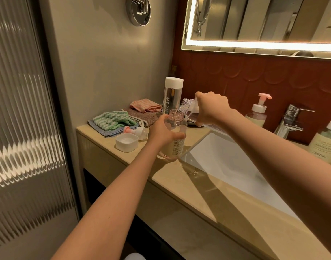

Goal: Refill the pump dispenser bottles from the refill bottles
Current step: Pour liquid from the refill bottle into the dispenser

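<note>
You get warm, dim light, mostly from the lit strip around the mirror [262,44], which blows out white. Below it your forearms throw soft shadows on the countertop [208,203]. Left of it, glare streaks the ribbed glass panel [27,147]. Wide-angle bending at edges; focus slightly soft.

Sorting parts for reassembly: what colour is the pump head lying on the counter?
Pink nozzle on a white collar, seen in the head view.
</note>
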`<state>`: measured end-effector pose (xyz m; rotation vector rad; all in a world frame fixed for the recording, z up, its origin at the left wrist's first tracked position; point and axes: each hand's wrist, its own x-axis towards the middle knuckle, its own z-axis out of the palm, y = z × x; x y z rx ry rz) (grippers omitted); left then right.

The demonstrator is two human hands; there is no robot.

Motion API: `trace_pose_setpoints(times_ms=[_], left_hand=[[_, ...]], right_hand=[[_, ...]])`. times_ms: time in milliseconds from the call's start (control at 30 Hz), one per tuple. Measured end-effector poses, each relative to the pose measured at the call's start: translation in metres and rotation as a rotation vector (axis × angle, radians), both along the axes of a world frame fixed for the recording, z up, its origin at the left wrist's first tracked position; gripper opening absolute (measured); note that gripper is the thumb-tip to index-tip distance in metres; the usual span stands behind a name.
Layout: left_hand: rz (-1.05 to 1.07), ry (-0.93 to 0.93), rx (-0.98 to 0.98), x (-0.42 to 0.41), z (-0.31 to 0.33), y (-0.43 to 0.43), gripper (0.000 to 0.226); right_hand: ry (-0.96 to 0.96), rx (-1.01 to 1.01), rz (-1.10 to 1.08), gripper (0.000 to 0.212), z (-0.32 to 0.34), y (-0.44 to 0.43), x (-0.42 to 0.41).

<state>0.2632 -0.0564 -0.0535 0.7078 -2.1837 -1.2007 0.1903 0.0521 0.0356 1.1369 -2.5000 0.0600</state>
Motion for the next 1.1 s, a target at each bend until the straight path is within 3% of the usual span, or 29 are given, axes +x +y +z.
trace_pose_setpoints(times_ms=[1100], left_hand=[[0.000, 0.005, -0.002, -0.0019, -0.0018, -0.0005, 0.088]], right_hand=[[0.031, 0.031, -0.009, 0.053, -0.0019, -0.0015, -0.0010]])
